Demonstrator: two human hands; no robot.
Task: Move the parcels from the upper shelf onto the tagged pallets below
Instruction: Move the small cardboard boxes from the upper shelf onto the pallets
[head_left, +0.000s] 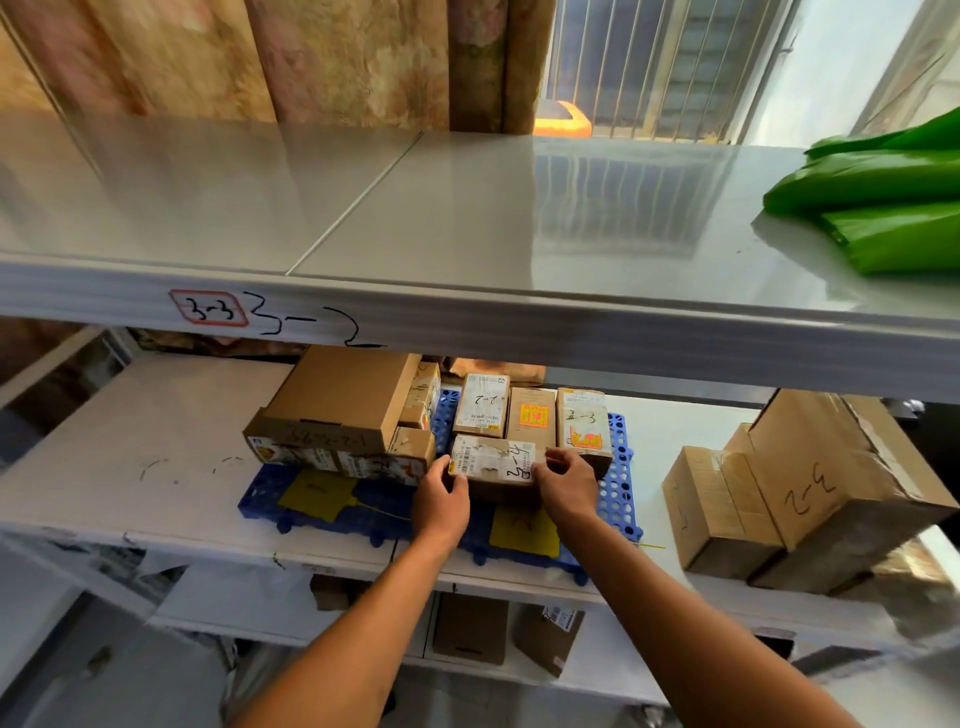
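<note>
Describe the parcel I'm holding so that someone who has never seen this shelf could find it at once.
On the middle shelf sits a blue perforated pallet. At its front, before a row of three upright boxes, lies the small parcel, gripped by the left hand and right hand. Unlike them, it lies flat.

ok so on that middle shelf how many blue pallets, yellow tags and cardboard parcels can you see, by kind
blue pallets: 1 that can be told apart
yellow tags: 2
cardboard parcels: at least 10, counting the one both hands hold; the back ones are partly hidden
total: at least 13
</note>
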